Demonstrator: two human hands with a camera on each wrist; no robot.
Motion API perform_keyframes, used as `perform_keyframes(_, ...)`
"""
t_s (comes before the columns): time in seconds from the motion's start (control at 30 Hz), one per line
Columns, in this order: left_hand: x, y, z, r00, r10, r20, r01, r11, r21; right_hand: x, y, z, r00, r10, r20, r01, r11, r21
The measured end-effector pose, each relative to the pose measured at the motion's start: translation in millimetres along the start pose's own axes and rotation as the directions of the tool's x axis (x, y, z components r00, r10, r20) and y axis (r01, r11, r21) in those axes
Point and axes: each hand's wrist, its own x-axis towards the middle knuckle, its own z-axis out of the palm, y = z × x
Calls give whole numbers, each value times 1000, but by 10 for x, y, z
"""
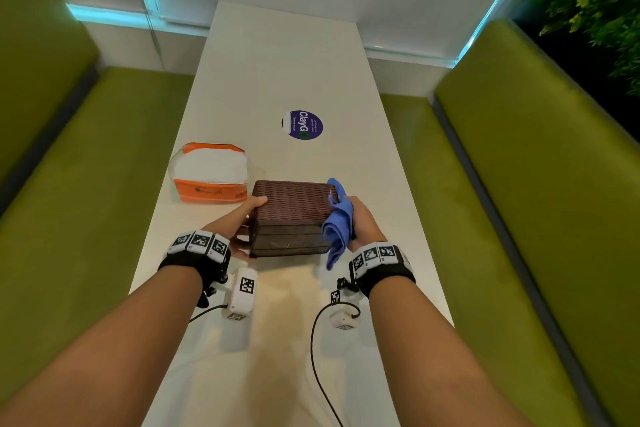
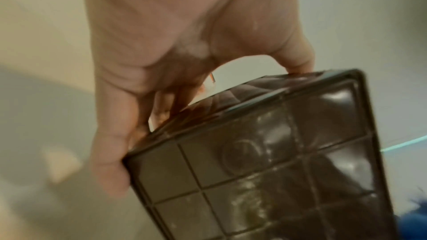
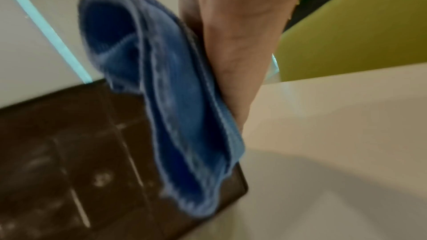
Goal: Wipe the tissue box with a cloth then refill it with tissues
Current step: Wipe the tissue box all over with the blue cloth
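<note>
Fingers [image 1: 258, 202] near tissue pack [image 1: 211, 173]

Long white table [image 1: 277, 55]. Resting directly on it: an orange-and-clear pack of white tissues [image 1: 210, 173] at left; a round purple "ClayGo" sticker [image 1: 302, 124] at centre.

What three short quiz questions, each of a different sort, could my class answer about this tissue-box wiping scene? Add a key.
1. True or false: the left hand grips the brown tissue box.
2. Which colour is the cloth that the right hand presses against the box? A red, B blue, C white.
3. Fill in: the orange tissue pack lies on the ____, left of the box.

Key: 1 true; 2 B; 3 table.
</note>
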Motion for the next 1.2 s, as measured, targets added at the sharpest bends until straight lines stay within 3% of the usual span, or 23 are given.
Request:
perform_keyframes(0.1, -17, -36, 13, 991, 10, 135, 16, 981, -193, -83, -10, -81, 997, 71, -18, -70, 997, 40)
perform_keyframes(0.17, -22, -13, 30, 980, 37, 197, 23, 955, -295, -165, -63, -98, 999, 40, 7, -41, 997, 71)
perform_keyframes(0.23, -63, 32, 54, 982, 71, 178, -12, 950, -313, -219, -151, -67, 998, -32, 49, 31, 999, 31)
perform_keyframes(0.3, -72, 88, 75, 987, 139, 85, -105, 943, -315, -198, -238, -48, 994, -109, 9, 109, 992, -58)
perform_keyframes(0.4, -44, 137, 126, 975, 213, -71, -223, 948, -229, -151, -279, -54, 952, -278, -130, 240, 938, -250)
perform_keyframes(0.5, -34, 118, 280, 972, 210, -102, -214, 976, -36, -159, -230, -16, 909, -407, -94, 326, 831, -450)
perform_keyframes(0.63, -193, 130, 479, 980, 198, 13, -197, 980, -23, -169, -135, 71, 896, -424, -133, 300, 798, -523)
perform_keyframes(0.77, -1, 111, 466, 985, 168, 41, -169, 986, 2, -156, 27, 177, 870, -473, -143, 304, 740, -600)
perform_keyframes(0.8, 23, 103, 456, 988, 141, 66, -142, 990, 10, -165, 51, 216, 862, -488, -137, 302, 712, -634)
perform_keyframes(0.9, -64, 110, 467, 973, 215, 83, -216, 976, 3, -183, 61, 343, 865, -485, -130, 213, 588, -780)
perform_keyframes(1.0, -123, 110, 486, 962, 254, 103, -255, 967, -10, -181, 43, 394, 844, -536, 8, 229, 346, -910)
perform_keyframes(1.07, -80, 102, 463, 963, 255, 88, -250, 966, -63, -181, 38, 375, 820, -537, 198, 375, 243, -894)
perform_keyframes(1.13, -96, 76, 472, 966, 256, 33, -254, 965, -60, -169, 31, 328, 779, -530, 335, 502, 206, -840)
perform_keyframes(1.2, -368, 127, 559, 970, 241, 39, -239, 969, -59, -122, 28, 298, 800, -496, 338, 516, 281, -809)
